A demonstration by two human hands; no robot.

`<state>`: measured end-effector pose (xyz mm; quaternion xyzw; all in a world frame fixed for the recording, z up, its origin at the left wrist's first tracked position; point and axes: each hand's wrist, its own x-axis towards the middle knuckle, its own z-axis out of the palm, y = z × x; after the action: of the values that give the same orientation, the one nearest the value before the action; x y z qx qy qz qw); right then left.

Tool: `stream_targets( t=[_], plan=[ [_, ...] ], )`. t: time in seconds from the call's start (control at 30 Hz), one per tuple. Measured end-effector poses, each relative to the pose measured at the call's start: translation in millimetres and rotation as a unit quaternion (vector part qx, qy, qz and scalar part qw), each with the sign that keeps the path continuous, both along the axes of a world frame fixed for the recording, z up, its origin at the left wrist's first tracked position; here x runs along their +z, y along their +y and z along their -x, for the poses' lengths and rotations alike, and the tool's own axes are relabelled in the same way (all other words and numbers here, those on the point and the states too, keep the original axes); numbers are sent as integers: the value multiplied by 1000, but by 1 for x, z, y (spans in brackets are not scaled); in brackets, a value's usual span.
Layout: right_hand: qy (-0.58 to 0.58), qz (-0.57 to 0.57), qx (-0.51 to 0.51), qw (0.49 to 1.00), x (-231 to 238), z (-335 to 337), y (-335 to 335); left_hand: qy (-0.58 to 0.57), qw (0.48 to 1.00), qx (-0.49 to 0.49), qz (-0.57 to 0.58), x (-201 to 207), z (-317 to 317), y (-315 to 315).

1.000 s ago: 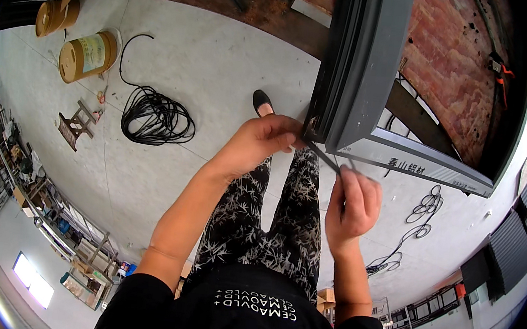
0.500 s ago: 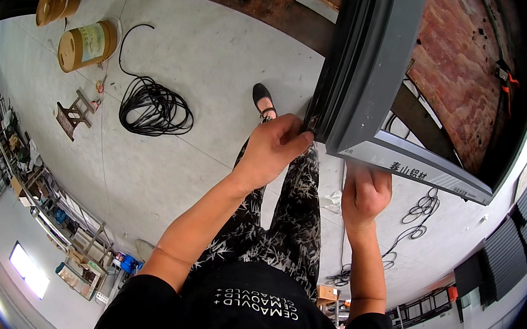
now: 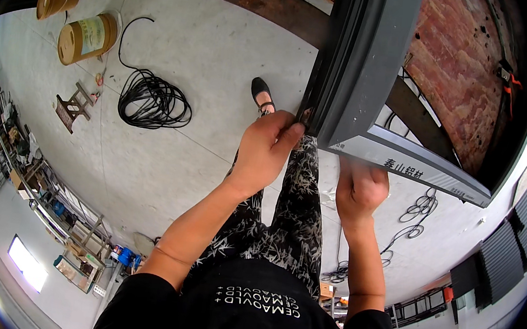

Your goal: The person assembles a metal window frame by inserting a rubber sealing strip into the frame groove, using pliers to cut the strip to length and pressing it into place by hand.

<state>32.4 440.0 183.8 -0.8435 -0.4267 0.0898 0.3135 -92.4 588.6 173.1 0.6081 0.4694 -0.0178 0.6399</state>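
A dark grey metal frame with a mitred corner juts out over my legs, like a window or door frame. Its near bar carries a silvery printed film. At the outer left edge of that corner, my left hand is closed, thumb and forefinger pinching the grooved profile. Anything small between those fingertips is hidden. Below the near bar, my right hand is curled against the frame's underside. The bar covers its fingertips.
Under the frame lies a reddish, worn board with red-handled pliers near its right side. On the floor are a coiled black cable, a small stool, a cardboard drum and thinner cables to the right.
The frame's near corner and both hands have shifted slightly left in the picture. My left hand stays at the outer edge and my right hand stays beneath the bar.
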Motion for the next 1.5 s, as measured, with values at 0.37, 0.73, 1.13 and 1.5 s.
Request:
stream_targets(
  t=[0.37, 0.73, 1.13, 1.5],
  plan=[
    [544, 48, -115, 830, 32, -7, 2, -89, 972, 141, 166, -5, 12, -15],
    [19, 45, 92, 995, 20, -1, 13, -91, 940, 208, 253, -2, 14, -13],
    [-24, 63, 121, 990, 3, -5, 4, -98, 928, 284, 221, -1, 6, -28],
    [-30, 37, 111, 993, -4, 0, 3, -139, 899, 357, 211, -4, -5, -48]
  ],
)
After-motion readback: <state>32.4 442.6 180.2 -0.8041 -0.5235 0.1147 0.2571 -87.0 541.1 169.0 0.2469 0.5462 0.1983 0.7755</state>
